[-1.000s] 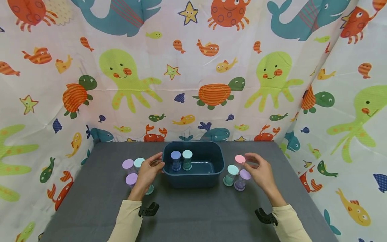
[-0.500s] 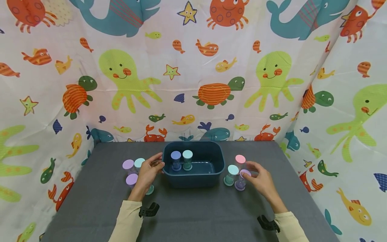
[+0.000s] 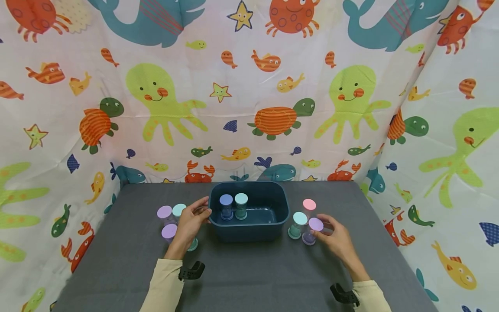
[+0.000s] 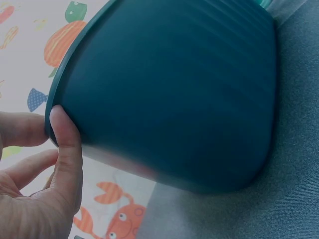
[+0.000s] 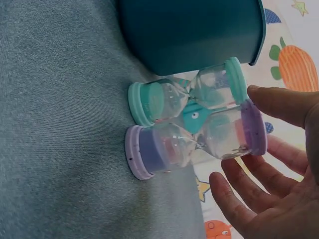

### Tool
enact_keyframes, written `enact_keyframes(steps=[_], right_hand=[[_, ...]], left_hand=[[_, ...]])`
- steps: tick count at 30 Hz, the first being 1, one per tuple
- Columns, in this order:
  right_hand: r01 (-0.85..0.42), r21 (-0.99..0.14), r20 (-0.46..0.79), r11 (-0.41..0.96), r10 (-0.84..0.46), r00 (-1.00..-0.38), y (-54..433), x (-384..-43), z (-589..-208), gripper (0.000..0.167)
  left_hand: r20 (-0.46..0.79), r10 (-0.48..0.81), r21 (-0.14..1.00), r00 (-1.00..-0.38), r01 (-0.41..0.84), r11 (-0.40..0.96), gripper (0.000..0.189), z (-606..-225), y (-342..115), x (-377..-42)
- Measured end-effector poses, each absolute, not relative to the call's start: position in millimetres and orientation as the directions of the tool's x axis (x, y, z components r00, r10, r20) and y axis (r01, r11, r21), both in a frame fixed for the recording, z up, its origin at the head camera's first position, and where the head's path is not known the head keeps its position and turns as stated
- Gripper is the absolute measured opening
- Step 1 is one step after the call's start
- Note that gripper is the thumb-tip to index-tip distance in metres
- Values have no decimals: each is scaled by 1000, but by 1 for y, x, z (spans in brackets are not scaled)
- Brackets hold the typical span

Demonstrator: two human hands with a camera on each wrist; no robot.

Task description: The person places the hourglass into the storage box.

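Note:
At the left end of a dark teal plastic bin (image 3: 249, 234), my left hand (image 3: 191, 223) pinches the rim between thumb and fingers (image 4: 67, 144). Inside the bin stand a blue hourglass (image 3: 226, 207) and a teal-capped hourglass (image 3: 241, 206). To the right of the bin, my right hand (image 3: 335, 237) has its thumb (image 5: 279, 104) and fingertips around the upper cap of a purple hourglass (image 5: 199, 142), whose base is on the table. A teal hourglass (image 5: 187, 92) stands right beside it, and a pink-capped hourglass (image 3: 309, 206) is just behind.
Left of the bin, two purple-capped hourglasses (image 3: 165, 212) and a teal-capped one (image 3: 178, 210) stand near my left forearm; a teal base (image 3: 192, 245) shows past the wrist. Grey cloth (image 3: 249, 277) covers the table. A sea-animal curtain (image 3: 234, 108) hangs behind and at the sides.
My right hand has moved from the pink-capped hourglass toward me, to the purple one, and now has thumb and fingers at its cap. The left hand stays on the bin's rim.

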State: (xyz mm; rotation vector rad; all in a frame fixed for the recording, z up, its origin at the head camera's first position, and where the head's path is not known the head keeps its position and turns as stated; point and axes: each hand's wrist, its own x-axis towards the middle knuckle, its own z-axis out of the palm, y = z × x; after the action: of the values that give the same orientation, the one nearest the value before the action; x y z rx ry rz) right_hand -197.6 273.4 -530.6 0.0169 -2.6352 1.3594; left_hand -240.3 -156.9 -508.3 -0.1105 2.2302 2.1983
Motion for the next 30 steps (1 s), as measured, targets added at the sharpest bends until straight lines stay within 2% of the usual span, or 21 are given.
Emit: enact_keyframes(steps=[17, 30], right_hand=[[-39, -788, 130, 614, 104, -986, 270, -199, -538, 55], [-78, -745, 199, 662, 109, -974, 276, -196, -512, 54]], left_hand=[[-37, -34, 999, -999, -36, -6, 47, -507, -157, -239], [-53, -30, 999, -998, -53, -1, 46, -508, -157, -240]])
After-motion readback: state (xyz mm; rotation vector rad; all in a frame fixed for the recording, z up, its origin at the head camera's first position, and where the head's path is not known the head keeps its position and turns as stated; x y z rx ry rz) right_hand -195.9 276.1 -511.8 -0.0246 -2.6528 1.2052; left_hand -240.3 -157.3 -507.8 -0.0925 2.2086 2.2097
